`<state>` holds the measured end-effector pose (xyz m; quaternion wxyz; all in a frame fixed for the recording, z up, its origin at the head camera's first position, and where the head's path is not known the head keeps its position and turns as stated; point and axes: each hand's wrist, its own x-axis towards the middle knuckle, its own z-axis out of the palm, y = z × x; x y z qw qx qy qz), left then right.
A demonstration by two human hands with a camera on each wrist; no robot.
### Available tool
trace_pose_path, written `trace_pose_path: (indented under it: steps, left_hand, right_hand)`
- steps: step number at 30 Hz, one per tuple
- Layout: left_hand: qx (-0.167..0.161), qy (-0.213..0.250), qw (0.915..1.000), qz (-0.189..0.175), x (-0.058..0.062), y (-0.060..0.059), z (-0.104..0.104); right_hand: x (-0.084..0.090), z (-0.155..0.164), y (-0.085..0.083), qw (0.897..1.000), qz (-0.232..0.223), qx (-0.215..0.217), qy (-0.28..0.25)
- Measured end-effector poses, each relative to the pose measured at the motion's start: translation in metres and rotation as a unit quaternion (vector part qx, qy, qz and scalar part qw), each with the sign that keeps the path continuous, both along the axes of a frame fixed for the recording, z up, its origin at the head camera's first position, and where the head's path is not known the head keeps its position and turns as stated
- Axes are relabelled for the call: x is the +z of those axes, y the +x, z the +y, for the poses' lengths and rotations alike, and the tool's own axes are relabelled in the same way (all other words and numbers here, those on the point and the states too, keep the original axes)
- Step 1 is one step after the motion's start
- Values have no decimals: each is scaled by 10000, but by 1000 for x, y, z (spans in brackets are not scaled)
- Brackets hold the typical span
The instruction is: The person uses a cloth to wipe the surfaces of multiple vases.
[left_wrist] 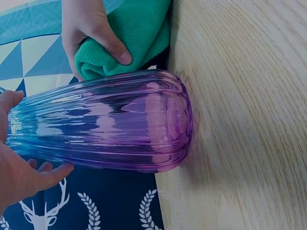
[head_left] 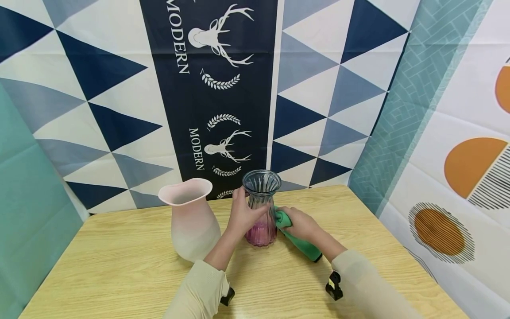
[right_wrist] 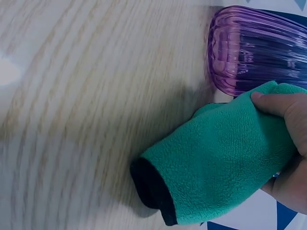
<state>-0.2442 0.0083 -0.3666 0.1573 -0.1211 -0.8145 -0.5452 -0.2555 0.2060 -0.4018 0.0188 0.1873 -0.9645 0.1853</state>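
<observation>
A ribbed glass vase (head_left: 260, 228), bluish at its flared rim and pink-purple toward the base, stands upright on the wooden table. My left hand (head_left: 245, 213) grips it around the narrow neck, thumb on the near side and fingers on the left. In my right hand (head_left: 299, 223) is a folded green cloth (head_left: 301, 244) with a dark edge, held against the vase's right side. The left wrist view shows the bunched cloth (left_wrist: 139, 33) right at the glass wall. Its loose end hangs down close to the tabletop in the right wrist view (right_wrist: 216, 158).
A larger matte vase (head_left: 194, 230), pink at its wavy rim and whitish below, stands just left of my left forearm. The wooden table (head_left: 131, 266) ends at a patterned cloth wall (head_left: 131, 106) behind. Another printed hanging (head_left: 446, 177) borders the right side.
</observation>
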Motion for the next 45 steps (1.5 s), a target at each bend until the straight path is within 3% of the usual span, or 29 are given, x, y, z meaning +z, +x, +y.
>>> trace_pose_path:
  steps: [9,16,22,27,32,36,40,45]
  left_hand:
    - [102,76,9997,-197,0,-1,0]
    - [143,95,9997,-171,2,0,-1]
    - [127,170,9997,-73,3,0,-2]
    - [74,199,9997,-86,3,0,-2]
    - [-8,174,9997,-158,2,0,-3]
    - [-60,161,9998,-114,2,-1,-5]
    - [-131,172,9997,-151,1,-2,-6]
    - [-223,143,9994,-222,1,-2,-7]
  right_hand:
    - [-11,-1,-1,9993,170,-181,272]
    - [-6,6,-4,9974,32,-99,-707]
    - [11,9,-4,9802,163,14,-1975]
    - [27,8,-3,9670,365,-46,-2521]
    - [41,6,-4,9539,520,-73,-2955]
    - [61,-1,6,9431,575,53,-3274]
    - [74,-7,14,9419,492,127,-3322]
    - [63,-4,3,9463,378,101,-3208]
